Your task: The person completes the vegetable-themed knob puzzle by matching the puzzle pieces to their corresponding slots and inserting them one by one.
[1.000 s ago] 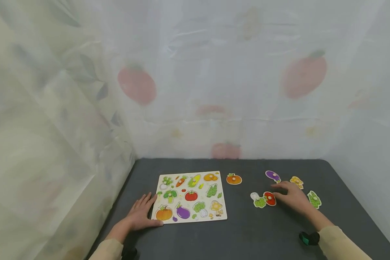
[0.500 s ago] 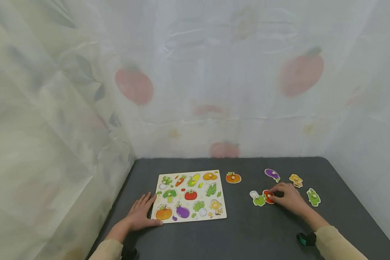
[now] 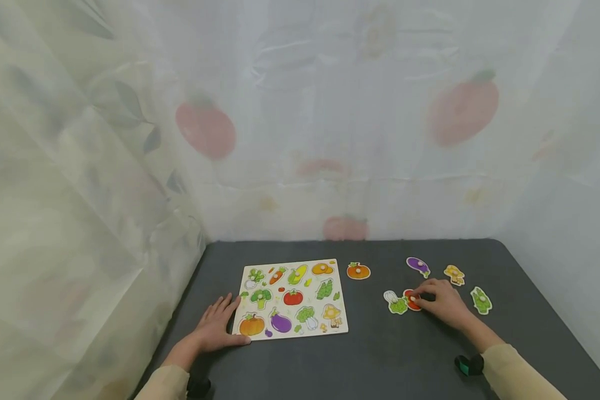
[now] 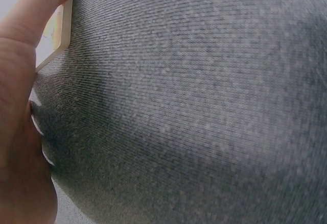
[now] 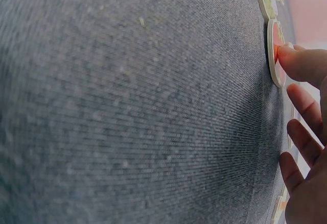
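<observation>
My left hand (image 3: 214, 328) rests with spread fingers at the left edge of a white vegetable puzzle board (image 3: 314, 266); in the left wrist view the thumb lies along the board's corner (image 4: 65, 32). My right hand (image 3: 444, 303) pinches the small knob of a red tomato puzzle piece (image 3: 411, 301), thumb and forefinger together. The right wrist view shows this tomato piece (image 5: 273, 55) flat on the cloth, its other fingers loosely held off to the side. Against the tomato's left side lies a cabbage piece (image 3: 396, 303) with green leaves and a white stalk.
Other knobbed pieces lie on the dark grey table (image 3: 375, 355): a pumpkin (image 3: 358, 271), an eggplant (image 3: 418, 266), a yellow mushroom (image 3: 454, 274) and green peas (image 3: 481, 300). A pale printed curtain (image 3: 300, 139) stands behind the table and along its sides.
My right hand has moved left from beside the tomato piece onto its knob and now pinches it. The left hand has stayed at the board.
</observation>
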Demonstrator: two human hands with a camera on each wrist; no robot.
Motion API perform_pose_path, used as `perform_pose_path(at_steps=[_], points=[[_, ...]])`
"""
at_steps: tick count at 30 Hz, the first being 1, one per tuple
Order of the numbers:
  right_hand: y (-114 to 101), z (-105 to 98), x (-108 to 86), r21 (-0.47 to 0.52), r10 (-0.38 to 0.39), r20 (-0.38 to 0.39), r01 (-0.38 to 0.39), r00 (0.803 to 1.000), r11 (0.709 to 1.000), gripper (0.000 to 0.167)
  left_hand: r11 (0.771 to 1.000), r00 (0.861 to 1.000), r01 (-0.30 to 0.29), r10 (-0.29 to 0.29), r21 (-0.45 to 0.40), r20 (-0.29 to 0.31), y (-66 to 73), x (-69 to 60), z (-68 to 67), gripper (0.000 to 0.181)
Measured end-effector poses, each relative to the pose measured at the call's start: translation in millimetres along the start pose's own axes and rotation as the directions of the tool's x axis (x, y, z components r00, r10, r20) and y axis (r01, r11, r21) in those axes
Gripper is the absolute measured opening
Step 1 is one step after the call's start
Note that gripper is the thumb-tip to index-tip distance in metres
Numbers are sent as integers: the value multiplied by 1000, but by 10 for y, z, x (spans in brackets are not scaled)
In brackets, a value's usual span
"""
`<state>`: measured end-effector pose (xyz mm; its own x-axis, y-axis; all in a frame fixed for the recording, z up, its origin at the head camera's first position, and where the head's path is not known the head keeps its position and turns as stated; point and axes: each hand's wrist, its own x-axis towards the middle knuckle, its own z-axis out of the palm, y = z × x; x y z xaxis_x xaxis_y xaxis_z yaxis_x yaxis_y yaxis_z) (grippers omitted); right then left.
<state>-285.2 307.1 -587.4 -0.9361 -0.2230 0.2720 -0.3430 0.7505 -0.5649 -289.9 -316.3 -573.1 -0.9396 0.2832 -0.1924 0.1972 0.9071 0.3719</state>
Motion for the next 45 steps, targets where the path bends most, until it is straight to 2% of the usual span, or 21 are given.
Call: perform_pose_path(at_steps=[13,19,25,45], points=[[23,12,29,-34,-12,5,12,1000,999,7,1000,1000,-14,14,3,-14,26,-22,-27,123],[31,50,37,-57,-14,-96,9,995,998,7,1000,1000,-16,16,1,-11,31,-28,-33,122],[51,92,22,-93,34,-177,-51,984,994,12,1000,1000,-15,14,-2,-10,33,-28,-34,122],[-7,54,-48,-41,166,-161,-175,973,984,19,1000,1000,-11,11,8,-13,6,-8,-11,123]])
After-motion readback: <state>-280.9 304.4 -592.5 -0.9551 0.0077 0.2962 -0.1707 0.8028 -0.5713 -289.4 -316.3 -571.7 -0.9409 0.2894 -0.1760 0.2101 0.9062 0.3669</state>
